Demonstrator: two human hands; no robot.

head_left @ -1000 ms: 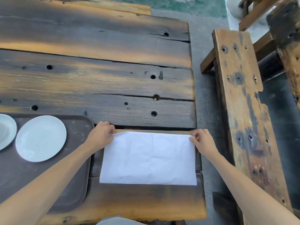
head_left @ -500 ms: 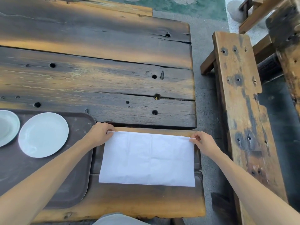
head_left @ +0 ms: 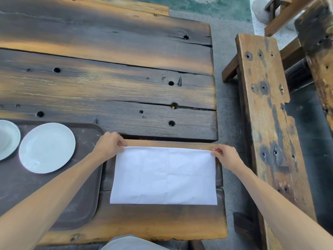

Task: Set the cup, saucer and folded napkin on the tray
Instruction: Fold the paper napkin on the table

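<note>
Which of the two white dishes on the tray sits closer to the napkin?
The whole round plate, fully in view near the left hand. The other dish sits farther left, cut off by the picture's edge, on the brown tray.

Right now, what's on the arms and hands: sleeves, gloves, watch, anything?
Nothing visible. The left hand and right hand are bare: no gloves, rings or watch. Both forearms are uncovered as far as the frame shows; no sleeve edge is in view.

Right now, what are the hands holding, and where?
The white napkin: left hand pinches its far left corner, right hand its far right corner.
</note>
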